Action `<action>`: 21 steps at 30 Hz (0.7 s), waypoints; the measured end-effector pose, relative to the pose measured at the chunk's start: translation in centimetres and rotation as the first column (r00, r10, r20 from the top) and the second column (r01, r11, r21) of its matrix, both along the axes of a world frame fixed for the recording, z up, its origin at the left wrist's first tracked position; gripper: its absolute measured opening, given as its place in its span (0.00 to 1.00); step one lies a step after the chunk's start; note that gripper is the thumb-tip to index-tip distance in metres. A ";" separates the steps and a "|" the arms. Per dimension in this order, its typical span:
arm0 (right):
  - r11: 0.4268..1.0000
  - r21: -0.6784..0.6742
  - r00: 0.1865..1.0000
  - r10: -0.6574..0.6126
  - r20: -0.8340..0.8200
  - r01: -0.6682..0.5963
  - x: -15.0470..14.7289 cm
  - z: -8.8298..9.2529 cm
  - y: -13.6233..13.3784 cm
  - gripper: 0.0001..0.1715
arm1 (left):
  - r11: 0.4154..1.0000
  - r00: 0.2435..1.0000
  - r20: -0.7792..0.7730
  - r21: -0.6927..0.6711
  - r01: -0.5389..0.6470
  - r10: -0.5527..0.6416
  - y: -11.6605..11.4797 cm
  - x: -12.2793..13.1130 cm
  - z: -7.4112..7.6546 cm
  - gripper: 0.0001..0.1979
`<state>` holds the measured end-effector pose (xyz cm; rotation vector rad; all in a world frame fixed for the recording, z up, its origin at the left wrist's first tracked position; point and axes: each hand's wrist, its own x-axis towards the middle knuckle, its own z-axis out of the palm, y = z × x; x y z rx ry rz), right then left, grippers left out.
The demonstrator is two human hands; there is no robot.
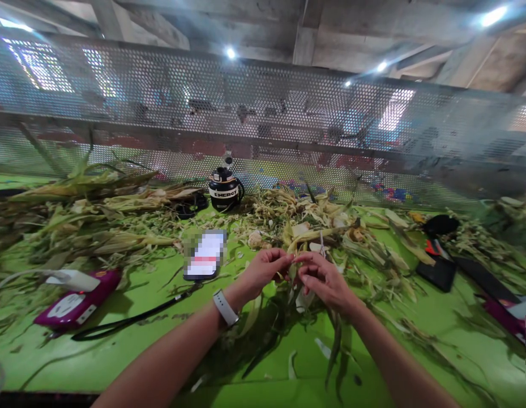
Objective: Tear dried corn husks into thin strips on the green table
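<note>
My left hand (263,275), with a white watch band (225,307) at the wrist, has its thumb and fingertips pressed together on a thin greenish leaf (292,273) at the middle of the table. On the other side of that leaf, my right hand (326,286) is closed with bent fingers, its fingertips almost touching the left ones. Long dark-green leaf blades (266,334) hang down below both hands. Just beyond the fingertips lies a heap of wilted, pale yellow-green leaves (305,207). What exactly sits between the fingers is partly hidden.
On the green table (169,362), a phone (206,255) with a black strap lies left of my hands. A purple power strip (78,300) is farther left. Behind stands a black jug (224,190) marked ENERGY, before a perforated metal screen (263,102). A dark case (436,272) lies right.
</note>
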<state>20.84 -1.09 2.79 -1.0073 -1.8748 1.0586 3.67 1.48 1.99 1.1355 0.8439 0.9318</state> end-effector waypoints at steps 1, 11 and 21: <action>0.994 0.106 0.997 0.000 0.075 -0.008 0.2 0.0 0.0 0.15 | 1.000 1.000 -0.013 0.010 -0.011 0.012 0.0 0.0 0.1 0.20; 0.875 0.468 0.991 -0.130 -0.016 0.122 0.0 -0.7 0.9 0.07 | 0.999 1.000 -0.009 0.038 -0.010 0.010 -0.1 -0.1 0.2 0.20; 0.980 -0.097 0.959 -0.193 -0.208 0.176 -0.6 -0.6 0.5 0.23 | 0.996 0.997 0.012 0.052 0.071 -0.071 -0.3 -0.1 0.2 0.20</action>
